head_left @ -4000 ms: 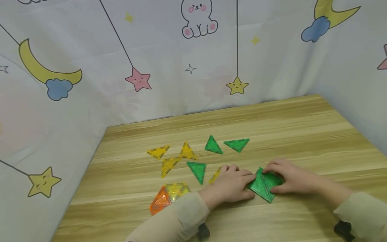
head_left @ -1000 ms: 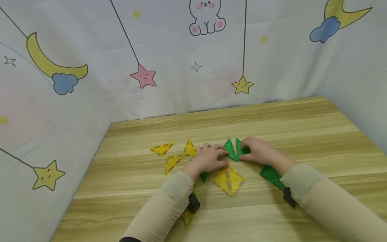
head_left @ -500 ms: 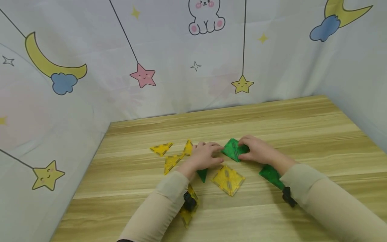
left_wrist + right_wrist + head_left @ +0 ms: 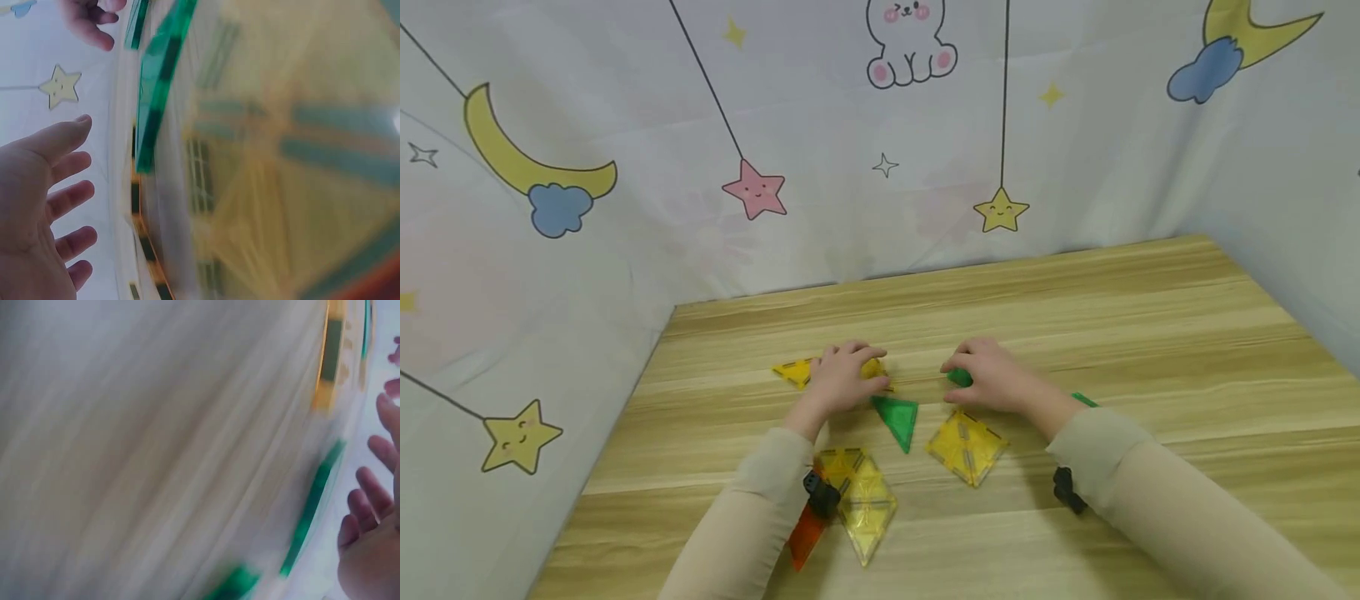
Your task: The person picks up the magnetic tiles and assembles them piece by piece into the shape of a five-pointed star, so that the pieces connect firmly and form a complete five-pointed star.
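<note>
My left hand (image 4: 847, 377) hovers over the yellow triangular magnetic tiles (image 4: 872, 369) at the back left, fingers spread and partly covering them. In the left wrist view this hand (image 4: 37, 206) shows loose fingers with nothing between them. Over a green magnetic tile (image 4: 958, 377) arches my right hand (image 4: 992, 377), thumb and fingers apart; it hides most of the green pieces beneath. The right wrist view shows that hand (image 4: 372, 531) with relaxed fingers beside a green tile edge (image 4: 312, 512). Between the hands lies a single green triangle (image 4: 900, 419).
Two yellow triangles form a square (image 4: 951, 446) in front of my right hand. By my left sleeve lies a cluster of yellow tiles (image 4: 867, 521) with an orange tile (image 4: 806, 536). Another green piece (image 4: 1085, 400) peeks out beside the right sleeve. A printed curtain (image 4: 820, 242) backs the table.
Two green triangles were brought together edge to edge at the back. Since then my left hand has moved left to the yellow tiles, and my right hand has shifted slightly left over the green ones.
</note>
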`<action>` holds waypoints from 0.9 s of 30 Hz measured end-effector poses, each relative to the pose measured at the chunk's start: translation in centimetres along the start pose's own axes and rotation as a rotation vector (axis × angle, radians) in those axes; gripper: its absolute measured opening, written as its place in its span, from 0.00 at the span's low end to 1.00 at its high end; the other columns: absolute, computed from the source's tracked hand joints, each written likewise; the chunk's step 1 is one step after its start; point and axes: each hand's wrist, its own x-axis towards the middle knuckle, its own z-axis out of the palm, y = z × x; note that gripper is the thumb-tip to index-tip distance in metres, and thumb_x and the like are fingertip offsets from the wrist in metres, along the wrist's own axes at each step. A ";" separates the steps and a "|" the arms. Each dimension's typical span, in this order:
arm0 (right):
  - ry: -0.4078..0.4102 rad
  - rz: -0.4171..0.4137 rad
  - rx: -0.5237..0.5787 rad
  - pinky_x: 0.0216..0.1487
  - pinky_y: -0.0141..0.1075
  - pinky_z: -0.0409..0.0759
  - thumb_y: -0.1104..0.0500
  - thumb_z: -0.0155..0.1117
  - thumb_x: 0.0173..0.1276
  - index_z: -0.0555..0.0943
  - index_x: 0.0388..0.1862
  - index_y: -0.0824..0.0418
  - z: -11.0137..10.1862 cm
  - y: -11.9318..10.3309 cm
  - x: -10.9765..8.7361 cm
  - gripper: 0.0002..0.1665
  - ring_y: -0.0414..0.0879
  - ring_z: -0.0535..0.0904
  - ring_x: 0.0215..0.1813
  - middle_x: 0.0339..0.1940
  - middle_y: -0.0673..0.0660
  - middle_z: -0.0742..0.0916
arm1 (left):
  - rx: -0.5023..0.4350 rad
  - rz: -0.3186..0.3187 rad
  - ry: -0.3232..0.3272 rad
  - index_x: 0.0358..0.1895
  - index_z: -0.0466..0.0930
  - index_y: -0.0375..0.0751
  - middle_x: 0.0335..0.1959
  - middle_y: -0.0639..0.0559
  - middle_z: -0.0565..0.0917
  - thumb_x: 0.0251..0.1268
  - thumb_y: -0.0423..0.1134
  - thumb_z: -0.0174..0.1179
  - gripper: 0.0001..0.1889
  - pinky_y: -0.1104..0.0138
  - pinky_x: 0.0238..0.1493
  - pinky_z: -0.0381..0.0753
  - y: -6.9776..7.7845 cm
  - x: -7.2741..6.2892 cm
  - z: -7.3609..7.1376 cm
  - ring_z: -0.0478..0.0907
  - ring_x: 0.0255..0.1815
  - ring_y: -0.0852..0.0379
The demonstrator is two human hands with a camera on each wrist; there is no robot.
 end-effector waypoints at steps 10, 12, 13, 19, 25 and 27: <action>-0.110 -0.142 -0.071 0.52 0.47 0.67 0.45 0.65 0.62 0.81 0.55 0.50 2.3 -4.3 1.9 0.24 0.53 0.69 0.51 0.54 0.57 0.77 | 0.039 -0.067 -0.017 0.64 0.71 0.54 0.64 0.49 0.69 0.65 0.56 0.55 0.25 0.42 0.57 0.53 -2.0 -0.1 0.3 0.61 0.60 0.38; -0.109 -0.158 -0.075 0.51 0.47 0.67 0.44 0.66 0.61 0.81 0.54 0.50 2.6 -4.5 1.9 0.23 0.52 0.70 0.51 0.53 0.56 0.77 | 0.063 -0.068 -0.022 0.64 0.71 0.53 0.64 0.50 0.69 0.65 0.56 0.54 0.26 0.43 0.56 0.54 -2.0 0.1 0.6 0.61 0.60 0.39; -0.111 -0.158 -0.077 0.51 0.47 0.67 0.44 0.66 0.61 0.81 0.53 0.50 2.6 -4.5 1.9 0.23 0.52 0.70 0.51 0.53 0.56 0.77 | 0.071 -0.071 -0.022 0.64 0.71 0.53 0.64 0.51 0.69 0.65 0.57 0.54 0.26 0.44 0.56 0.55 -1.9 0.1 0.7 0.61 0.60 0.39; -0.132 -0.087 -0.088 0.52 0.48 0.67 0.43 0.67 0.59 0.81 0.51 0.49 2.4 -3.8 1.4 0.22 0.51 0.69 0.52 0.53 0.53 0.77 | 0.082 -0.099 0.018 0.60 0.74 0.54 0.63 0.51 0.71 0.64 0.56 0.56 0.23 0.46 0.53 0.56 -2.0 0.6 0.9 0.63 0.61 0.41; -0.127 -0.025 -0.134 0.49 0.50 0.67 0.42 0.66 0.59 0.81 0.50 0.49 1.5 -2.6 0.8 0.22 0.53 0.69 0.52 0.53 0.54 0.78 | 0.059 -0.128 0.018 0.60 0.75 0.55 0.63 0.52 0.71 0.63 0.54 0.58 0.22 0.46 0.52 0.56 -2.2 0.6 0.5 0.62 0.62 0.40; -0.109 -0.006 -0.158 0.47 0.49 0.68 0.42 0.66 0.59 0.81 0.50 0.50 1.3 -2.3 0.7 0.23 0.54 0.70 0.51 0.53 0.54 0.79 | 0.054 -0.113 0.007 0.60 0.74 0.55 0.64 0.53 0.71 0.64 0.53 0.57 0.22 0.46 0.53 0.55 -2.1 0.6 0.5 0.62 0.61 0.41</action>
